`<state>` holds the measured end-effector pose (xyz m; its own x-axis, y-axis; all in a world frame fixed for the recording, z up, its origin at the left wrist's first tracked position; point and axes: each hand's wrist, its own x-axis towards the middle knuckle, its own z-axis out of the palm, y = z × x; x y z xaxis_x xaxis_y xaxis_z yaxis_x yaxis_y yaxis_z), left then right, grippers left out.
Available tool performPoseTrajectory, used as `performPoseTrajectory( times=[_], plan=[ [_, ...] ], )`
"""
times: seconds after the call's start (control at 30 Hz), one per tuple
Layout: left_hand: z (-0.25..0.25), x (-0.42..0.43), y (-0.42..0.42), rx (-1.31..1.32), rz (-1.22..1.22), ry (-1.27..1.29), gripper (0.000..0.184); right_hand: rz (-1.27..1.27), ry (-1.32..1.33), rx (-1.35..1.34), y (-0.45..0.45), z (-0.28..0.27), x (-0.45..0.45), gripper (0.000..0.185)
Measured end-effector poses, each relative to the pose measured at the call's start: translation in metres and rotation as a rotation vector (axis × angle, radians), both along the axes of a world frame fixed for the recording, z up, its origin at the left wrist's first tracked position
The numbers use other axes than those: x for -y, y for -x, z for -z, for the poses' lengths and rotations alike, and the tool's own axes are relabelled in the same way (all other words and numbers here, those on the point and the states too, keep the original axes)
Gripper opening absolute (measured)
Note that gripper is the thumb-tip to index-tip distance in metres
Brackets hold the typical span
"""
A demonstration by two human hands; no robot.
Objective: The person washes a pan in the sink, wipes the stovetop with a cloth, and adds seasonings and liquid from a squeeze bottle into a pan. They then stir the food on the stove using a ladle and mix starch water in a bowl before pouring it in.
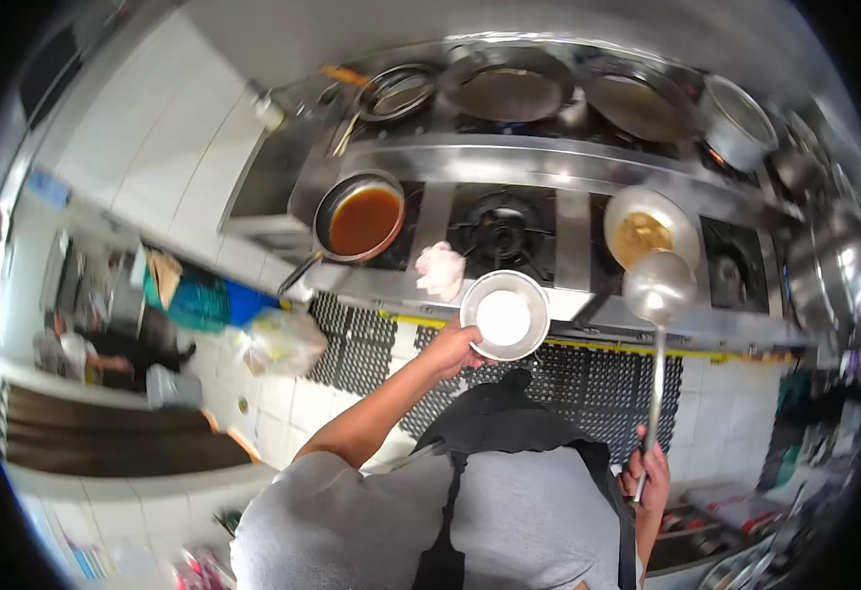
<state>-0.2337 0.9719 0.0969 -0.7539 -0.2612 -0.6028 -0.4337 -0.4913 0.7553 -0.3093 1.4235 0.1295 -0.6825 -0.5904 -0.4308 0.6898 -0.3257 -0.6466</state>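
My left hand (pixel 458 352) grips the rim of a metal bowl (pixel 539 332) with something white (pixel 504 317) in it, held at the stove's front edge. In my right hand (pixel 647 472) is the long handle of a metal ladle (pixel 660 286). The ladle's round head is over the near edge of a pale pan (pixel 681 218), which holds brownish food (pixel 642 234). A crumpled pinkish-white cloth (pixel 440 270) lies on the stove's front, left of the bowl. Farther left, a dark-handled pan (pixel 390 181) contains reddish-brown liquid (pixel 365 220).
Several dark pans (pixel 511 91) and a metal pot (pixel 737 123) stand along the back row. A bare burner (pixel 502 231) is at the middle of the stove. Large metal pots (pixel 829 265) are at the right. At the far left, another person (pixel 82 354) is visible near plastic bags (pixel 283 342).
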Motion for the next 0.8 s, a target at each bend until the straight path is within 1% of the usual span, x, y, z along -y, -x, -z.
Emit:
performPoseTrajectory(
  times=[0.1,0.13,0.17,0.2,0.23,0.33,0.4,0.5,0.63,0.7,0.73,0.8],
  plan=[
    [0.023,0.007,-0.066,-0.020,-0.299,-0.048,0.061,-0.359,-0.125,0.008,0.036,-0.044,0.078,0.050],
    [0.020,0.008,-0.088,0.002,-0.337,-0.076,0.058,-0.494,-0.145,-0.031,0.047,-0.050,0.103,0.050],
    [0.019,0.002,-0.109,0.009,-0.434,-0.129,0.057,-0.609,-0.227,-0.050,0.053,-0.063,0.129,0.049],
    [0.026,-0.003,-0.135,0.000,-0.504,-0.120,0.056,-0.733,-0.253,-0.087,0.059,-0.064,0.154,0.048],
    [0.032,-0.009,-0.162,-0.010,-0.574,-0.101,0.054,-0.829,-0.255,-0.047,0.061,-0.064,0.181,0.046],
    [0.019,-0.032,-0.236,0.007,-0.830,-0.108,0.052,-1.152,-0.228,-0.120,0.052,-0.052,0.256,0.042],
    [0.014,-0.039,-0.276,0.243,-0.899,-0.032,0.050,-1.308,-0.249,-0.173,0.033,-0.044,0.298,0.040],
    [0.030,-0.035,-0.342,0.252,-1.072,-0.094,0.037,-1.456,-0.260,-0.195,-0.004,-0.043,0.355,0.038],
    [0.054,-0.005,-0.402,0.136,-1.248,-0.187,0.040,-1.546,-0.214,-0.300,-0.053,-0.045,0.430,0.038],
    [0.064,0.027,-0.425,0.113,-1.289,-0.224,0.046,-1.514,-0.184,-0.243,-0.081,-0.044,0.471,0.041],
    [0.070,0.045,-0.437,0.095,-1.241,-0.183,0.049,-1.490,-0.169,-0.204,-0.095,-0.045,0.492,0.042],
    [0.076,0.084,-0.453,0.074,-1.229,-0.196,0.050,-1.441,-0.139,-0.127,-0.120,-0.040,0.537,0.045]
  ],
)
